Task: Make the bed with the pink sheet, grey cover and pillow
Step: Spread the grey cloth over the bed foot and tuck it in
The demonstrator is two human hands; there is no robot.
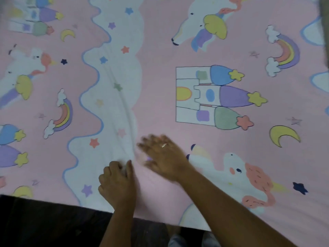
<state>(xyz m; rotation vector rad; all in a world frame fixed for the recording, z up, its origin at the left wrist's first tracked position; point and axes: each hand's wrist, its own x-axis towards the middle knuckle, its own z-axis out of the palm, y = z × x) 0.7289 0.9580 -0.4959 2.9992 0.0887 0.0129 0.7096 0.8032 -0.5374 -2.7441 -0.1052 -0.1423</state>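
Observation:
The pink sheet (156, 82), printed with unicorns, castles, rainbows and a white cloud band, lies spread flat and fills almost the whole head view. My left hand (117, 182) pinches a small fold of the sheet near the front edge, at the end of a long crease running up the white band. My right hand (163, 155), blurred by motion, lies flat on the sheet just right of the crease, fingers spread, a ring on one finger. The grey cover and the pillow are out of view.
The near edge of the bed (153, 220) runs diagonally across the bottom, with dark floor (44, 223) below it. A bit of my clothing (188, 241) shows at the bottom. A dark strip (324, 24) borders the sheet at the upper right.

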